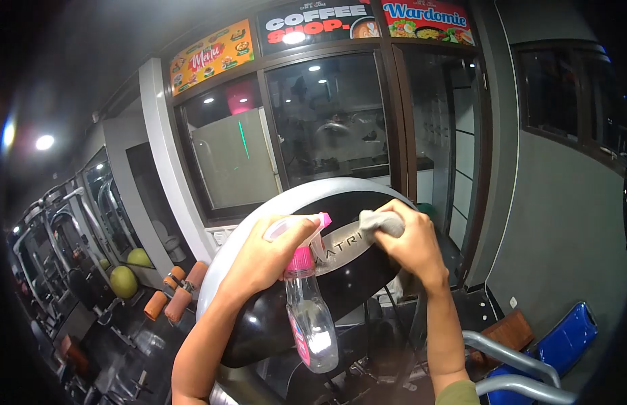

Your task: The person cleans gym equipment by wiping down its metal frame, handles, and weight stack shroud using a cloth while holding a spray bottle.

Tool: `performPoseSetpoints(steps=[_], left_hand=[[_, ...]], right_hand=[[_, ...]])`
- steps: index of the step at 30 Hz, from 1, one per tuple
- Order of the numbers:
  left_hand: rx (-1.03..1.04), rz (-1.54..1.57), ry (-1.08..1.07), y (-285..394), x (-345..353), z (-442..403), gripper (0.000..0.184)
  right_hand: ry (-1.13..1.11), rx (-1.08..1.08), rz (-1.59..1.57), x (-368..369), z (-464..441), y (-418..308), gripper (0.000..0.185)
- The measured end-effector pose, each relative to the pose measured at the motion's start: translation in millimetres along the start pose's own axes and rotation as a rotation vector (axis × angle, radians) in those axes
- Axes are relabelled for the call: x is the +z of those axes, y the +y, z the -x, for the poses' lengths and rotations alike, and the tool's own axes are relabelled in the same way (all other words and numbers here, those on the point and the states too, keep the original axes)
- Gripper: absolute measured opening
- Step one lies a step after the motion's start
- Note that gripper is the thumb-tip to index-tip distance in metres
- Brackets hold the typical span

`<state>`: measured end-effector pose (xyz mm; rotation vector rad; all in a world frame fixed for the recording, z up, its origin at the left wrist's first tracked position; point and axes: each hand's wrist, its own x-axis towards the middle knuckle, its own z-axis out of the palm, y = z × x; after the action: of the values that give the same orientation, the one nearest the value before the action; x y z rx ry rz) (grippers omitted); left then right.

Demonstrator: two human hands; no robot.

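Note:
A clear spray bottle (311, 324) with a pink collar and pink nozzle tip hangs upright from my left hand (276, 250), whose fingers wrap round its spray head. My right hand (413, 244) grips a grey cloth (381, 225) against the right part of a silver oval plate (342, 250). Letters show on the plate, partly hidden by the cloth and the bottle. The plate sits on a glossy black machine cover (263, 331) with a silver rim.
Behind the machine stand glass windows (330, 121) under food signs. Orange foam rollers (175, 297), a green ball (124, 281) and gym machines are at the left. Grey metal tubes (512, 361) and a blue padded seat (566, 341) lie at the lower right.

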<state>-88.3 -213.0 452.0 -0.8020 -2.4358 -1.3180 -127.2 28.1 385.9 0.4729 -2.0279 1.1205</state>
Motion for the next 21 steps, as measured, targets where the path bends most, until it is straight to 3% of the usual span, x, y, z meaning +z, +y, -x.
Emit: performPoseSetpoints(steps=[3,9,11,15,19,21], left_hand=[[-0.099,0.073,-0.013,3,0,-3,0.047],[0.061,0.014,-0.031,-5,-2,-12,0.043],[0.016,0.02,-0.031,-2,-4,-10,0.045],[-0.083,0.022,-0.073,-3,-6,-12,0.047],[-0.083,0.054,-0.095,-2,-6,-15,0.047],[-0.098,0.1,-0.113,-7,-5,-16,0.046]], right_hand=[[0.087,0.043,0.097,5,-10,5,0.026],[-0.079,-0.202,-0.103,16,-9,-16,0.028],[-0.088,-0.051,-0.218,12,-14,-5,0.025],[0.082,0.051,0.035,10,-37,10,0.023],[-0.018,-0.181,-0.044,24,-44,-10,0.023],[-0.119,-0.192,-0.091,22,-46,-11,0.025]])
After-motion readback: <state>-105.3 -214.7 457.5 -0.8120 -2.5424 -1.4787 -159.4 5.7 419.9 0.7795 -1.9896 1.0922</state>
